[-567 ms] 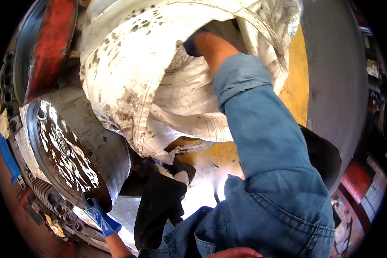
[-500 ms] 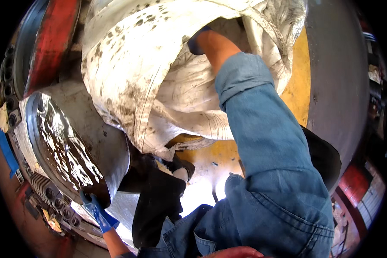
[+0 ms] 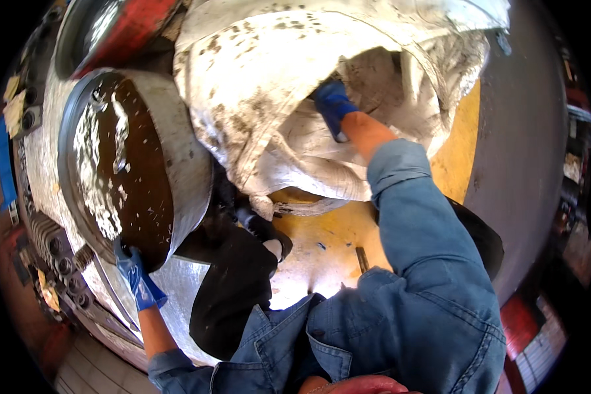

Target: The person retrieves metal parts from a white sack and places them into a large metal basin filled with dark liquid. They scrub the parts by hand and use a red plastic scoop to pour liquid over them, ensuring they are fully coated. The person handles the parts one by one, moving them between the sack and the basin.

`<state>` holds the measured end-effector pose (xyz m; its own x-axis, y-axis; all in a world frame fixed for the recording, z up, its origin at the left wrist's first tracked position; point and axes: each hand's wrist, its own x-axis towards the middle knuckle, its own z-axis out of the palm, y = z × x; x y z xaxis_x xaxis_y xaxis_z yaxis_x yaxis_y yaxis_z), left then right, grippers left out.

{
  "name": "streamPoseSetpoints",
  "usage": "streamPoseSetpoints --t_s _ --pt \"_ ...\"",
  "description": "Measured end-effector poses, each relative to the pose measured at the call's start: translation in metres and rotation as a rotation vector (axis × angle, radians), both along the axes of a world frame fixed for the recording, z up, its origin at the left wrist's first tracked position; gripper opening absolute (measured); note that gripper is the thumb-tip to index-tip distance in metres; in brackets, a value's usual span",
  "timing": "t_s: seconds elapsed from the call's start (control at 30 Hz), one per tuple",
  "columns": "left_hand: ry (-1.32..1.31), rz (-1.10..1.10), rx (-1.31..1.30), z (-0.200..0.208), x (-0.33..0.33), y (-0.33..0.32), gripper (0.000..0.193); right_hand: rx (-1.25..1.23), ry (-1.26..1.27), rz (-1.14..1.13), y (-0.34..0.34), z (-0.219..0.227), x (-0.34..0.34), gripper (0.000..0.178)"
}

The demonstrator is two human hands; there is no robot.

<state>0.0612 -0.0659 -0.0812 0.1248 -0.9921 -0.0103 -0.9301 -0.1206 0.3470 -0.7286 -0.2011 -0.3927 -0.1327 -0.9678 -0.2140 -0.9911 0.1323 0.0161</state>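
Note:
A round metal tub (image 3: 192, 190) stands at the left with a shiny dark brown liquid (image 3: 134, 174) in it. My left hand (image 3: 136, 279), in a blue glove, is closed over the tub's near rim. A large dirty white sack (image 3: 256, 72), speckled with dark spots, spreads before me with its mouth gaping toward me. Into that mouth reaches my right hand (image 3: 335, 106), also blue-gloved. Its fingers point away beside the fold of the sack cloth; their tips are hidden, and whether they grip anything does not show.
A red container (image 3: 128, 33) stands behind the tub. Yellow floor (image 3: 328, 230) shows below the sack, with a short stick-like piece (image 3: 362, 259) near my body. A grey surface (image 3: 515, 131) runs along the right. Several dark ring-ended metal parts (image 3: 62, 262) lie at far left.
My right hand has drawn partly back out of the sack, so more of the glove shows. The tub's liquid is more fully in view. My left hand stays at the rim.

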Motion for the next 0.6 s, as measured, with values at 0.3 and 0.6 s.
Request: streamPoseSetpoints --t_s 0.3,0.6 --pt "-0.26 0.23 -0.113 0.077 -0.037 0.058 0.051 0.187 -0.279 0.217 0.0 0.163 0.06 0.048" --pt "-0.294 0.357 -0.127 0.092 -0.053 0.064 0.051 0.485 -0.017 0.235 0.035 0.107 0.106 0.052"
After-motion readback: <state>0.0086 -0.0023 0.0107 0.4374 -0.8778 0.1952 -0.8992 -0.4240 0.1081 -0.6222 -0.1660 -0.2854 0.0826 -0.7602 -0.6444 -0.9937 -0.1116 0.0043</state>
